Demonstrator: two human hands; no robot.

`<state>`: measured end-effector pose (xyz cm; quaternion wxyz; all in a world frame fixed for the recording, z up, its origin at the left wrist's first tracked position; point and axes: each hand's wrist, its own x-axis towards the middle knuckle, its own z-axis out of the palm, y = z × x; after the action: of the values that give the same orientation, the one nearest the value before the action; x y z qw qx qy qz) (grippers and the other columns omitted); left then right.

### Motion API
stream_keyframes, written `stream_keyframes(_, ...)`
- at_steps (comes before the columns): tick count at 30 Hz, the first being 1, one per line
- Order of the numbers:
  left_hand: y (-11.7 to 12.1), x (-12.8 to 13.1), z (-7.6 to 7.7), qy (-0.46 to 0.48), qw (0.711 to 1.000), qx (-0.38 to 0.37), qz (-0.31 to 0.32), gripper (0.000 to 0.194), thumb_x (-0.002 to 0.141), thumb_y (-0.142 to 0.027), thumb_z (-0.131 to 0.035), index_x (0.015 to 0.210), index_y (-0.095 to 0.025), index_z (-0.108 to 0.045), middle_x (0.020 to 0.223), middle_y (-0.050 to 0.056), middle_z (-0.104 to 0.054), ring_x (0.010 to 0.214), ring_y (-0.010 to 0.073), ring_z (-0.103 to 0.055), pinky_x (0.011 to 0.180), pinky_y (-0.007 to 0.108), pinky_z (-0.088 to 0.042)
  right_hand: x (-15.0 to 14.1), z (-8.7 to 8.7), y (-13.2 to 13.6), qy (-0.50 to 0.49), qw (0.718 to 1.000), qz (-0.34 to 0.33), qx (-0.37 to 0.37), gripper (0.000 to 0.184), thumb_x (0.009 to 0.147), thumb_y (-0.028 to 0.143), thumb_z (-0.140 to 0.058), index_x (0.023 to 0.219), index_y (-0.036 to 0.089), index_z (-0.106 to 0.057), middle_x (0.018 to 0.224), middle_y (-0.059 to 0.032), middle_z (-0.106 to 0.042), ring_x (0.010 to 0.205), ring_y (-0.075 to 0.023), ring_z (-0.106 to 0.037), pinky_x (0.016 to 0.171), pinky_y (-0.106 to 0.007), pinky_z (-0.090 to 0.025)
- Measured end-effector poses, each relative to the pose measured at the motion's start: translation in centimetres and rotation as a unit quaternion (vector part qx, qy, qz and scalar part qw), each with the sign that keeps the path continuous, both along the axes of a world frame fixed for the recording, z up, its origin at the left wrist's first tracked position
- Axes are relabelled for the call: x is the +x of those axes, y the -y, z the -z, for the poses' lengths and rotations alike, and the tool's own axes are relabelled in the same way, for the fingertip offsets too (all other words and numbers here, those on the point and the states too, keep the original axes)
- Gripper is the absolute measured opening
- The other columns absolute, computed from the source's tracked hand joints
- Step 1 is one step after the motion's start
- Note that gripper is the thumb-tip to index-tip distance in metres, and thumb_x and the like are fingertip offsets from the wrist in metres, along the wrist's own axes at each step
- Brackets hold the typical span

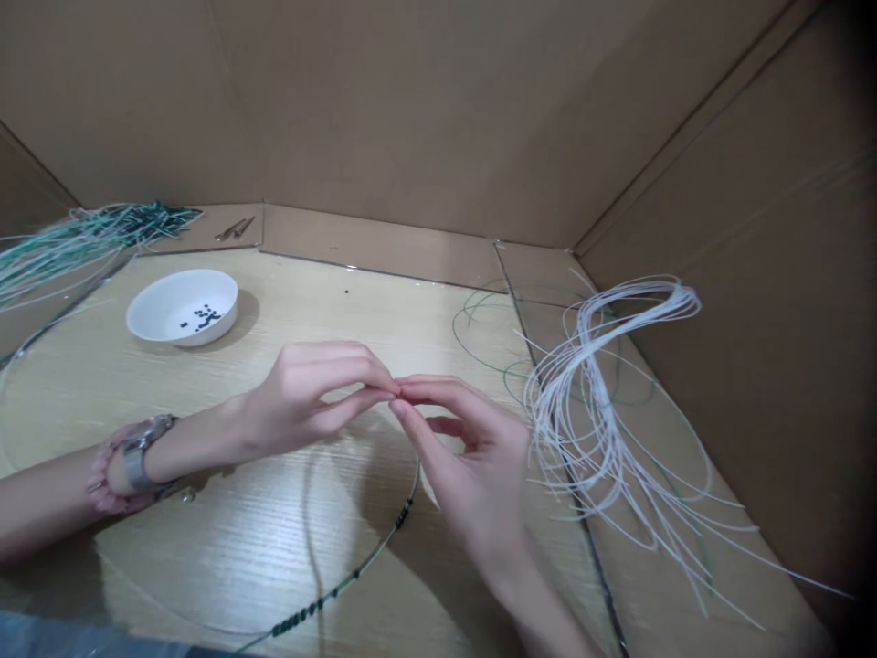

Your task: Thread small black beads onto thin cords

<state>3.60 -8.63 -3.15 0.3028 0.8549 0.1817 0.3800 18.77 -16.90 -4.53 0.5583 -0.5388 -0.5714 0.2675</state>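
Observation:
Above the middle of the table, my left hand [308, 395] and my right hand [476, 452] meet with thumbs and forefingers pinched, fingertips touching. A thin pale cord [417, 471] runs up behind my right hand's fingers, which pinch it. Small dark green beads [294, 621] are strung along the cord, several bunched low down and a smaller group [403, 514] higher up. Whatever is between my left fingertips is too small to make out. To the left, a white bowl [154, 315] holds several loose dark beads [207, 316].
A bundle of white cords [599, 384] lies at the right, with thin green strands [472, 343] beside it. Green and white cords [102, 233] lie at the back left near small metal pointed pieces [237, 228]. Cardboard walls [384, 110] enclose the table [301, 283].

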Motion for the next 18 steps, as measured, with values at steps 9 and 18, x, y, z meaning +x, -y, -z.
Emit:
stream_keyframes(9, 0.1, 0.0, 0.0, -0.008, 0.994, 0.109, 0.015, 0.015, 0.082, -0.007, -0.054, 0.081, -0.019, -0.063, 0.075, 0.004, -0.067, 0.069, 0.0135, -0.062, 0.064, 0.022, -0.048, -0.1, 0.5, -1.1, -0.196, 0.978, -0.053, -0.056, 0.004, 0.069, 0.018, -0.071, 0.07, 0.02, -0.067, 0.07, 0.0014, -0.069, 0.065, -0.0094, -0.064, 0.06, -0.019, -0.052)
stream_keyframes(18, -2.6, -1.1, -1.1, -0.013, 0.982, 0.135, -0.133, 0.009, 0.083, -0.015, -0.054, 0.078, -0.018, -0.06, 0.072, 0.002, -0.063, 0.065, 0.0133, -0.056, 0.063, 0.024, -0.044, 0.6, 0.9, -1.5, -0.029, 0.992, -0.022, -0.121, 0.006, 0.069, 0.016, -0.058, 0.065, 0.018, -0.054, 0.08, -0.0026, -0.068, 0.078, -0.0168, -0.066, 0.062, -0.026, -0.05)
